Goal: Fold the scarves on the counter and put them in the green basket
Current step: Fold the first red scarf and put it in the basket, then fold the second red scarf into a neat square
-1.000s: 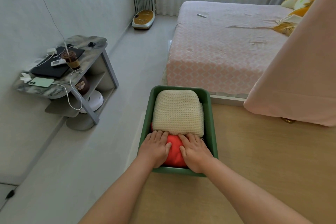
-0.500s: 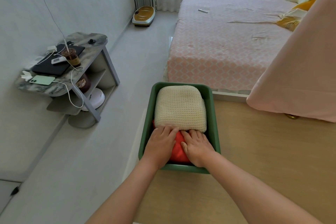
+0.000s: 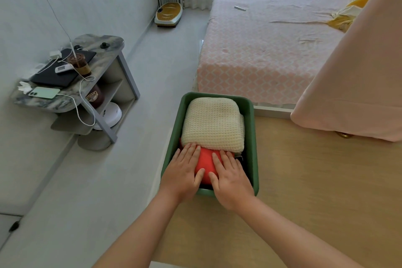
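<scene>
Shelving comes first at the far left: a marbled side table (image 3: 106, 50) against the wall, carrying a dark laptop (image 3: 56, 74), a pale green phone (image 3: 44, 93) on a white cable, a remote (image 3: 64, 69) and a brown drink cup (image 3: 79, 64). Right of it, across the grey floor, the left hand (image 3: 183, 172) lies flat with its fingers straight and together, palm down on the near left part of the red scarf (image 3: 205, 162), holding nothing. That folded scarf sits low in the near end of the green basket (image 3: 254, 148), which stands at the left edge of the wooden counter (image 3: 315, 191). A folded cream knitted scarf (image 3: 214, 123) lies on top of the red one and fills the far part of the basket; the fingertips of both hands reach its near edge. The right hand (image 3: 230, 177) mirrors the left, flat and spread on the red scarf's near right part, gripping nothing, its wrist over the basket's near rim. Beyond the counter stands a bed (image 3: 272, 50) with a pink patterned cover, and at the far right a pink cloth (image 3: 359, 82) hangs down over the counter.
</scene>
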The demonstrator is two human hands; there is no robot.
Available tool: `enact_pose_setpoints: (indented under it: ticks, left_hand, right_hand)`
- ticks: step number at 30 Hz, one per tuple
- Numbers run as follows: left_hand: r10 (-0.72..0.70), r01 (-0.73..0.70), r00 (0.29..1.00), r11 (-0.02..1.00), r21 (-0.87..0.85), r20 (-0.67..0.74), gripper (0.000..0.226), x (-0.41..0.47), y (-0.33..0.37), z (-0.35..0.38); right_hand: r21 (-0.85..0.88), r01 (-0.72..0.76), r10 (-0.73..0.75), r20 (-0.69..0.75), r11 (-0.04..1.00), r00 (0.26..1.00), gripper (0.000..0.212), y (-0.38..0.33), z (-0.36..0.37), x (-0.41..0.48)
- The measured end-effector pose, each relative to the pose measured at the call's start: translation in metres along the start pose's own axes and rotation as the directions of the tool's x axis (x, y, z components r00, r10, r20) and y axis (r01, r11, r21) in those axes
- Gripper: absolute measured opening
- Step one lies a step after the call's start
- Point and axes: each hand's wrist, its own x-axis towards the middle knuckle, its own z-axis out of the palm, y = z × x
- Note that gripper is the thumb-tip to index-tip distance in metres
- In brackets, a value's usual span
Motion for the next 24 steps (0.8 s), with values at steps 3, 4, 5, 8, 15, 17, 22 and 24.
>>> enact_pose_setpoints:
  ticks: [3,4,5,8,15,17,22,24]
  left_hand:
    - [-0.005,0.005,1.000,1.000,0.023,0.024,0.076,0.019,-0.009,-0.005]
    - [-0.019,0.018,0.999,0.999,0.028,0.034,0.078,0.024,-0.010,-0.006]
    - [-0.036,0.035,0.999,0.999,0.026,0.038,0.079,0.029,-0.011,-0.007]
    - [-0.084,0.085,0.996,0.996,-0.006,0.027,0.081,0.038,-0.013,-0.007]
    - [-0.110,0.110,0.994,0.994,-0.011,0.005,0.082,0.036,-0.011,-0.004]
    - [-0.116,0.116,0.993,0.993,0.003,0.036,0.086,0.036,-0.008,-0.009]
    - [-0.076,0.077,0.997,0.997,0.025,-0.022,0.081,0.042,0.010,-0.036]
    - [-0.049,0.045,0.995,0.998,-0.051,-0.087,0.070,0.047,0.029,-0.049]
  right_hand:
    - [-0.002,-0.031,0.031,0.019,1.000,0.999,0.068,-0.003,-0.006,0.017]
    - [-0.007,-0.029,0.029,0.019,1.000,0.999,0.066,-0.003,-0.007,0.024]
    - [-0.014,-0.022,0.022,0.015,1.000,1.000,0.065,-0.002,-0.010,0.030]
    - [-0.019,0.003,-0.003,0.009,1.000,1.000,0.064,0.001,-0.016,0.043]
    - [-0.078,0.018,-0.021,-0.040,0.997,0.999,0.068,0.000,-0.014,0.044]
    - [-0.066,0.017,-0.018,-0.014,0.998,1.000,0.068,0.000,-0.017,0.042]
    - [0.077,0.025,-0.016,-0.107,0.997,0.994,0.065,0.010,-0.044,0.026]
    - [0.154,0.009,0.017,-0.165,0.988,0.986,0.059,0.020,-0.064,0.015]
